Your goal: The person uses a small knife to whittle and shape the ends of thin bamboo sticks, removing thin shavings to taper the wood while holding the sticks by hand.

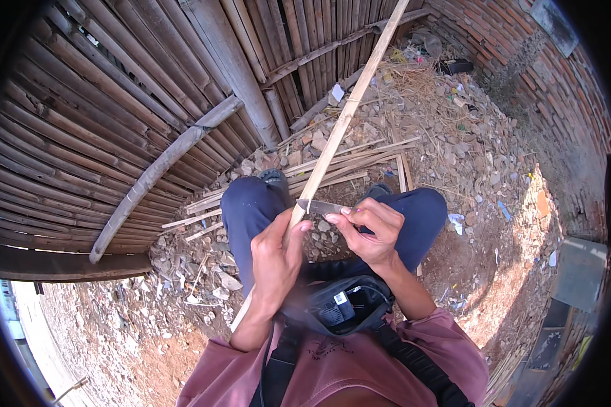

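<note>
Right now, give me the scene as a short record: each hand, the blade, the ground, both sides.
Left hand: grips the long wooden strip
Right hand: holds the knife
Blade: against the strip, just beyond the left hand
Ground: stony rubble, loose strips near the feet
Left side: bamboo wall
Right side: brick wall

Fisheye view, one: head-worn, left of a pair; faces down, close above left hand (273,258) and right hand (375,230).
</note>
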The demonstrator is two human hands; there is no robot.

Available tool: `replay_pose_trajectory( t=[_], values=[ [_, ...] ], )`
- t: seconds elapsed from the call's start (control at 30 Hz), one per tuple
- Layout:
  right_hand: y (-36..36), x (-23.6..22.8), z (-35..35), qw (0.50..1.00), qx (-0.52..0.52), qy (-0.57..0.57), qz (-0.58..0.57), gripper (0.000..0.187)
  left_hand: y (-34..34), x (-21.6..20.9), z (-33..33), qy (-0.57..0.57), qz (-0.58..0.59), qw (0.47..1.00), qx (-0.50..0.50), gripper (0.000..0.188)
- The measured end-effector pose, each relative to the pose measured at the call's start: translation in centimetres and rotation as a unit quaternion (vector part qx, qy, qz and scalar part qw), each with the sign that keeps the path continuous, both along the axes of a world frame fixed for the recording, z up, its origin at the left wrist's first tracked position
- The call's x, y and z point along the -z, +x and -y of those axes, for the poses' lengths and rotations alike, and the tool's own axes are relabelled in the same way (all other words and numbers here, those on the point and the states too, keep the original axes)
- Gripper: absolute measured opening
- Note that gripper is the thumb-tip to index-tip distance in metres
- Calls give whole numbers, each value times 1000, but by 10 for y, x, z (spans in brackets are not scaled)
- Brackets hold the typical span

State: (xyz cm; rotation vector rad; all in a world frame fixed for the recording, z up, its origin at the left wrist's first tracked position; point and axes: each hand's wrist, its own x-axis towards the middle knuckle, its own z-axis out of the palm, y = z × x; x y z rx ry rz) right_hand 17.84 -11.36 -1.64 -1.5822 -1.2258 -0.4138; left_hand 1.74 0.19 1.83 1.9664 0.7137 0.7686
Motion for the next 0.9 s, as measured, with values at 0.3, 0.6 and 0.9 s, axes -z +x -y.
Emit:
replay_pose_trajectory(
  t=[0.3, 0.6, 0.9],
  values=[
    [4, -5, -6, 999, 25, 23, 25, 23, 4, -3, -1, -9, 4, 1000, -11, 23],
    [90, -9, -13, 976, 120, 102, -152, 29, -13, -4, 9, -35, -80, 996, 4, 25],
    [186, -8, 0, 921, 130, -240, -279, 27, -32, 17, -12, -109, -103, 988, 34, 28]
  ],
)
